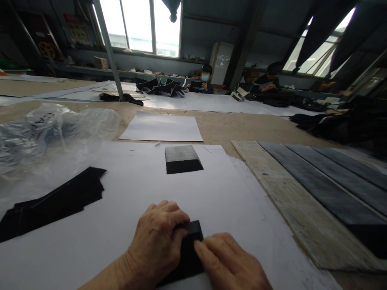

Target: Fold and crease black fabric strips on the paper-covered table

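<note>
Both hands, left hand (157, 237) and right hand (229, 262), clamp one black fabric piece (189, 251); beyond lies a finished stack (182, 159), leftward uncut strips (51, 201) wait.

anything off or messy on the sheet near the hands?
Nothing damaged or spilled. Both hands, left and right, press on a small black piece lying on the white sheet. The black strip stack at left lies fanned and askew. The crumpled clear plastic bag overlaps the sheet's corner.
</note>
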`<state>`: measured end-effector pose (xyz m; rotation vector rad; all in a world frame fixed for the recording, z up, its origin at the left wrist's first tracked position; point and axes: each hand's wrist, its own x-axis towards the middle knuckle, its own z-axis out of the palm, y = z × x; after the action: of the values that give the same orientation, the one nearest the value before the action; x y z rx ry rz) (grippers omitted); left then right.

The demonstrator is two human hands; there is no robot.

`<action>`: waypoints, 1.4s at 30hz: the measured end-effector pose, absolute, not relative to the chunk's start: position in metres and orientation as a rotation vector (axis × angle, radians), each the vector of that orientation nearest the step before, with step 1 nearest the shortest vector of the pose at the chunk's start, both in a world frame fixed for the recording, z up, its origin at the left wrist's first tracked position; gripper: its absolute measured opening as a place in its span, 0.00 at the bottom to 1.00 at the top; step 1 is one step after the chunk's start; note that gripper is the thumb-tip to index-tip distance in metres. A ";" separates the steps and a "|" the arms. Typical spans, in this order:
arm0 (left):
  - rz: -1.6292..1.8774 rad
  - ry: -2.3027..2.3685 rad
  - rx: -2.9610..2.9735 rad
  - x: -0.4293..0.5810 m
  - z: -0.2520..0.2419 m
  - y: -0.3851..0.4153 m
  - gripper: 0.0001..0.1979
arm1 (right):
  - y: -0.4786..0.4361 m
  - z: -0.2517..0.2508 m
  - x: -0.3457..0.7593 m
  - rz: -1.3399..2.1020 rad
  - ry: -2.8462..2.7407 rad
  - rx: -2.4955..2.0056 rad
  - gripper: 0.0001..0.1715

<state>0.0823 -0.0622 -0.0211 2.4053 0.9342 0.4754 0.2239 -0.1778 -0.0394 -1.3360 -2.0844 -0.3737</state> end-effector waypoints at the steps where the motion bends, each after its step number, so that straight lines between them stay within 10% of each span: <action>1: 0.526 0.894 2.424 0.082 -0.023 -0.062 0.11 | -0.179 -0.035 0.231 -0.384 -2.101 -1.367 0.18; 42: 0.910 0.202 2.894 0.067 -0.027 -0.055 0.13 | -0.172 -0.030 0.242 -0.239 -2.212 -1.467 0.21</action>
<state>0.0674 -0.0548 -0.0268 2.8942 0.2016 0.9103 0.2421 -0.1720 -0.0301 -1.4668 -2.2124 -0.2390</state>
